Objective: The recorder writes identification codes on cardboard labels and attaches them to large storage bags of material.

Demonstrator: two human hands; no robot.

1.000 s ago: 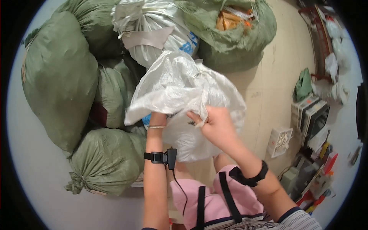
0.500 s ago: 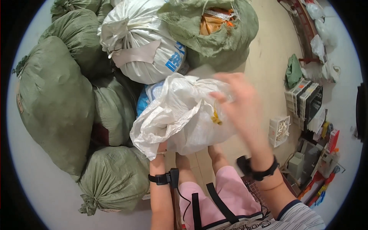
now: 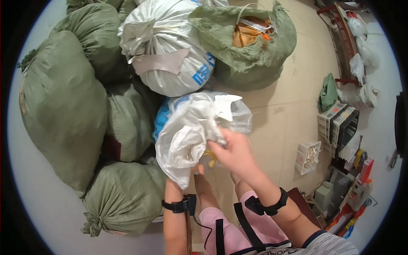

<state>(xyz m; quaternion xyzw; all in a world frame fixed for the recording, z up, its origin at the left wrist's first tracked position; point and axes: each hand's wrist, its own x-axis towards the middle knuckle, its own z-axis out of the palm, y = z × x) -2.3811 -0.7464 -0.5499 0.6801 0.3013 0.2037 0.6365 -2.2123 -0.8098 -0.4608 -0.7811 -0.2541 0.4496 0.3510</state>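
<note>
Pinching rim of white sack [image 3: 180, 146] at centre of frame, right hand [image 3: 231, 148] has fingers closed; left hand [image 3: 199, 169] mostly under folds, hold cannot be told; sack mouth bunched, apparently untied; green sack [image 3: 125, 195] at lower left already knotted.

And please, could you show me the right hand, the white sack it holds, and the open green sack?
Right hand [image 3: 233, 150], head view: its back.
White sack [image 3: 182, 144], head view: its crumpled part.
Open green sack [image 3: 244, 60], head view: its near side.
</note>
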